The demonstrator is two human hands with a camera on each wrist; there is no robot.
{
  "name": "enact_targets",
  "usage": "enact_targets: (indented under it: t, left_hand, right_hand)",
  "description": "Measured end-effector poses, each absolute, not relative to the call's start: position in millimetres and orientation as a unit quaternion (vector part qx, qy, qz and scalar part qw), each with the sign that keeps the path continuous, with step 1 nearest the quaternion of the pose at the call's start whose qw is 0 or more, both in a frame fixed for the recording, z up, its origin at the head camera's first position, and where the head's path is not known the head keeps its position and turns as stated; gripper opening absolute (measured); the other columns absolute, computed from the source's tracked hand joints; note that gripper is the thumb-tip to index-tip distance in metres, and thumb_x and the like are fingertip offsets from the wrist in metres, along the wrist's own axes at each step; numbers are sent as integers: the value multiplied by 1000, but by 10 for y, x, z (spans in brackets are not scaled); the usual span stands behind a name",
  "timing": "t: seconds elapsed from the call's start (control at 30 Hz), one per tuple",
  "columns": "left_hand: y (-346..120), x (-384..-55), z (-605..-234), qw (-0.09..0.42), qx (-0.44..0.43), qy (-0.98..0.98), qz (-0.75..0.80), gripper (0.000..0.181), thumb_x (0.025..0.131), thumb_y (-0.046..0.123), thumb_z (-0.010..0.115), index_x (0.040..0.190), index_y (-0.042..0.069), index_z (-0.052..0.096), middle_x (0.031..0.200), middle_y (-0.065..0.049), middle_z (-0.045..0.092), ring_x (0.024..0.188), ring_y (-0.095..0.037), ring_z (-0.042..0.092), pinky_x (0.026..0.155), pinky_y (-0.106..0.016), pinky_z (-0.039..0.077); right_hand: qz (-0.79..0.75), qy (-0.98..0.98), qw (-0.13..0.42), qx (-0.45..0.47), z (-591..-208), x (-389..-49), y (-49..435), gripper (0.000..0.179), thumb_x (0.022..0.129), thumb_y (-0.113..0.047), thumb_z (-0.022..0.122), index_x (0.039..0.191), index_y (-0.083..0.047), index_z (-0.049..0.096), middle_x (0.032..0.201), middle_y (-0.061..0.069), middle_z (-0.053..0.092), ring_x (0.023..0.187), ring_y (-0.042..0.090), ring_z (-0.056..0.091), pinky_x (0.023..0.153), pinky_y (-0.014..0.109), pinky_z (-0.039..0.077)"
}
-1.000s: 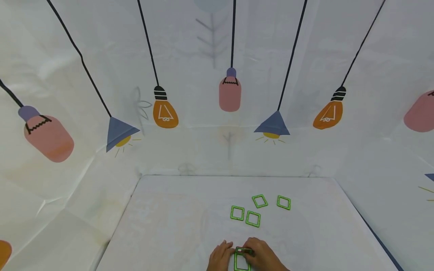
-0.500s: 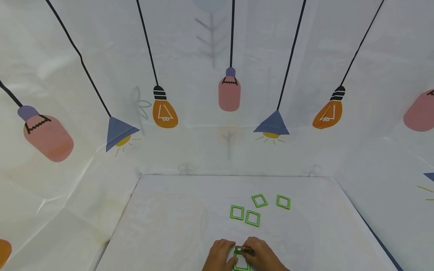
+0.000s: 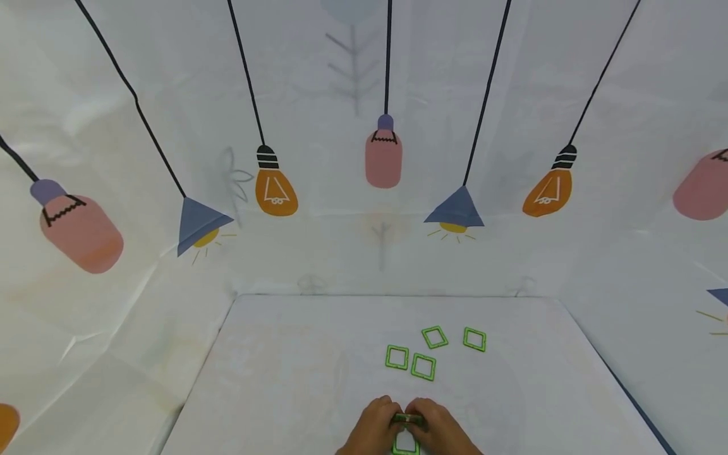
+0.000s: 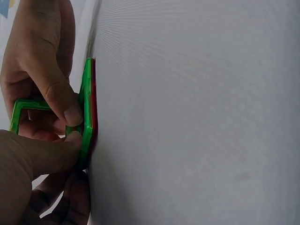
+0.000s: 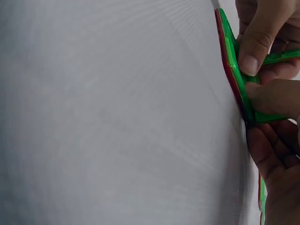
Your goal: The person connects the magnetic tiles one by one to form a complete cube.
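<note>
At the near middle of the table in the head view, a green open-centred square building tile [image 3: 405,451] lies flat. A second green square tile [image 3: 408,418] stands upright at its far edge; the left wrist view shows this standing tile [image 4: 30,104] rising from the flat tile [image 4: 89,112]. My left hand [image 3: 372,423] pinches the standing tile at its left side, thumb on the near face. My right hand [image 3: 438,426] pinches its right side the same way. Both thumbs come close together low on the tile, and fingers hide much of it.
Several more green square tiles lie flat beyond the hands, among them a near-left tile [image 3: 397,349] and a far-right tile [image 3: 474,330]. The white table [image 3: 296,366] meets a white sheet wall [image 3: 341,253] printed with lamps.
My left hand has shifted from resting beside the tiles to pinching the standing tile's left side. My right hand stays on its right side. The tiles beyond have not moved.
</note>
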State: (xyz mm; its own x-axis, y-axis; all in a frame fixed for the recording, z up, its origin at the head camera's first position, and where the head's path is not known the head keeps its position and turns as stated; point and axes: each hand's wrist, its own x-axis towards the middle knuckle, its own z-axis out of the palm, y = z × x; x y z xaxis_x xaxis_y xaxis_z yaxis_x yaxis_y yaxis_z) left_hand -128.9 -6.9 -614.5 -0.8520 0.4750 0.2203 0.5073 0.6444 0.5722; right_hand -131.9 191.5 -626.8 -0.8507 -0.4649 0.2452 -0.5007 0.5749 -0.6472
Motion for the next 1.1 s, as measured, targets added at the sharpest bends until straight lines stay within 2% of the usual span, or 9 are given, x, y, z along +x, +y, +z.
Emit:
enact_targets:
  t: [0.23,0.43,0.6,0.73,0.97,1.1]
  left_hand:
    - [-51,-1278,-6190,60,-273,-906,-318,10,83,16,80,81,18,70,71,14,48,65,6,40,59,-11,35]
    - [-46,-1256,-6210,57,-257,-916,-303,11,82,16,79,82,16,69,71,13,47,66,4,40,59,-13,37]
    - [-32,-1231,-6187,26,-218,-921,-323,13,81,13,80,84,14,68,72,13,48,67,4,41,59,-16,39]
    - [-34,-1197,-6201,40,-186,-927,-324,14,78,12,80,85,14,68,71,13,48,65,3,41,57,-18,37]
    - [2,-1121,-6238,57,-106,-931,-343,19,71,7,78,74,17,62,65,12,38,59,-1,31,53,-19,30]
    - [93,-1083,-6244,67,-65,-931,-352,22,70,7,78,71,18,59,66,12,38,58,-1,31,53,-21,31]
  right_hand:
    - [378,-885,44,268,-6264,-1262,1976,20,82,-16,81,91,-18,64,84,-14,58,75,-8,49,61,19,47]
    - [383,-888,38,252,-6250,-1250,1967,22,81,-14,82,95,-17,65,86,-13,56,74,-7,46,60,18,45]
    - [392,-890,21,231,-6252,-1254,1992,26,82,-13,81,103,-16,66,86,-11,55,73,-6,47,60,18,47]
    - [389,-891,26,233,-6254,-1271,2027,29,81,-11,82,105,-12,66,90,-9,59,76,-7,51,62,19,50]
    - [399,-893,-5,209,-6232,-1290,2080,24,84,-15,79,105,-12,68,92,-10,61,78,-7,53,65,20,51]
    - [393,-899,13,195,-6172,-1328,2132,23,83,-12,79,103,-12,69,92,-10,61,77,-7,53,65,20,51]
